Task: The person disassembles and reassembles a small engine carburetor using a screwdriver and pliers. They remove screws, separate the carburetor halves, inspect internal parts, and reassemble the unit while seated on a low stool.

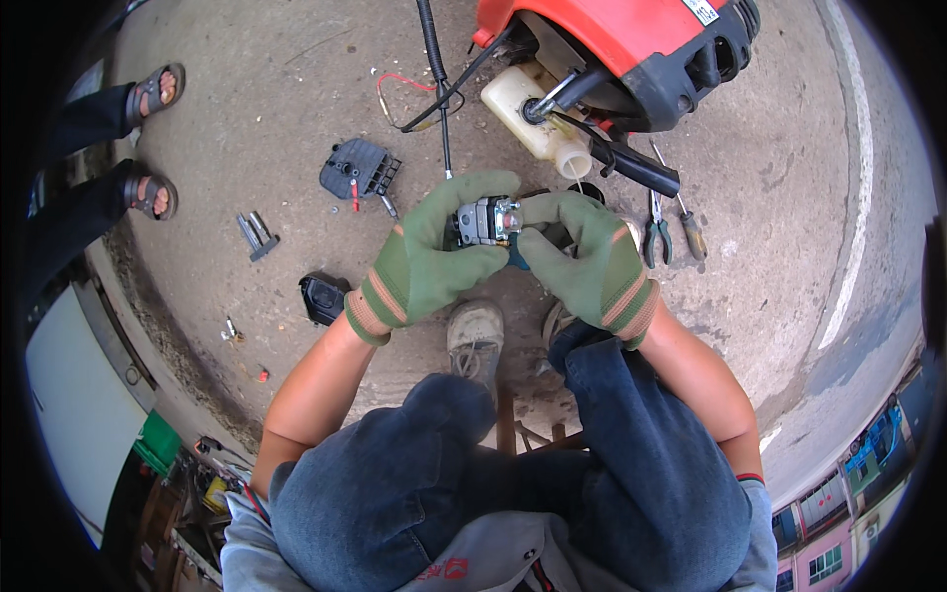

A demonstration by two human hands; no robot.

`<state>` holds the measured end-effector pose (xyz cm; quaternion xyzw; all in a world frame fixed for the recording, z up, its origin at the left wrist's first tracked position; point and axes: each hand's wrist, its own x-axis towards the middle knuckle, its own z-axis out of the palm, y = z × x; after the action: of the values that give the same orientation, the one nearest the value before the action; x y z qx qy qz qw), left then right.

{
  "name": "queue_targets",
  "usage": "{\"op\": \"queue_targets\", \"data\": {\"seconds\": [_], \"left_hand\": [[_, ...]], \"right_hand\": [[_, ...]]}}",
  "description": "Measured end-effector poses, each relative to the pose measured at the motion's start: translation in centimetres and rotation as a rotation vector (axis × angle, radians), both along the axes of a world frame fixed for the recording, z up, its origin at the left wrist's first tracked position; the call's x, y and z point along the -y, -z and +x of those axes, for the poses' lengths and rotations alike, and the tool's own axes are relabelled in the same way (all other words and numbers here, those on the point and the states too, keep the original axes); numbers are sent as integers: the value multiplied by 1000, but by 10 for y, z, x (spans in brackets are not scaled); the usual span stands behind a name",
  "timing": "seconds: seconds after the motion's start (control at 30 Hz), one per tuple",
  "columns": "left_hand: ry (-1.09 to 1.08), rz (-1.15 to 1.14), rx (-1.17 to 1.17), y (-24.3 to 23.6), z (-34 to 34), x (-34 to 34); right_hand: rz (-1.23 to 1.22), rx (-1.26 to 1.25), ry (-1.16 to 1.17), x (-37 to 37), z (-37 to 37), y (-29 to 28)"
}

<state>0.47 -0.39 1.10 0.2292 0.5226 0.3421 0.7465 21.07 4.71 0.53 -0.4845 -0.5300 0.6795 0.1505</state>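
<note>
Between my two green-gloved hands sits a small grey metal carburetor [481, 221] with a clear bulb on its right end. My left hand [429, 252] is closed around its left side, thumb below and fingers above. The fingers of my right hand [589, 255] are bent and pinched at its right end; the fingertips partly hide what they touch. Just beyond my hands, a cloudy white fuel tank [523, 113] with an open neck hangs under a red and black engine machine [631, 49]. A black cable [442, 109] runs down toward my left hand.
Left on the concrete lie a black plastic housing [357, 170], two metal bolts [257, 235], a black cover [324, 298] and small screws [232, 330]. Pliers [657, 232] and a screwdriver [691, 222] lie right. Another person's sandalled feet [156, 94] stand at far left.
</note>
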Motion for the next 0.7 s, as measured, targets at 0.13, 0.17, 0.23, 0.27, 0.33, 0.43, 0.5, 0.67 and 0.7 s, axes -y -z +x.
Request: {"op": "queue_targets", "data": {"seconds": [0.13, 0.17, 0.23, 0.27, 0.33, 0.43, 0.5, 0.67, 0.7], "left_hand": [[-7, 38, -14, 2, 1, 2], [5, 31, -13, 1, 0, 1], [27, 15, -11, -1, -2, -1], [24, 18, 2, 0, -2, 0], [10, 22, 13, -1, -4, 1], [34, 7, 23, 1, -6, 2], [39, 3, 9, 0, -5, 0], [28, 48, -20, 0, -2, 0], [31, 45, -23, -1, -2, -1]], "right_hand": [[87, 22, -152, -4, 8, 5], [141, 18, -181, -7, 9, 5], [169, 16, -214, -9, 10, 4], [143, 18, -219, -9, 11, 2], [149, 0, -236, -11, 8, -2], [202, -15, -228, -11, 8, -3], [187, -20, -185, -9, 7, 5], [376, -48, -181, -6, 2, 9], [414, -46, -184, -5, 2, 9]]}}
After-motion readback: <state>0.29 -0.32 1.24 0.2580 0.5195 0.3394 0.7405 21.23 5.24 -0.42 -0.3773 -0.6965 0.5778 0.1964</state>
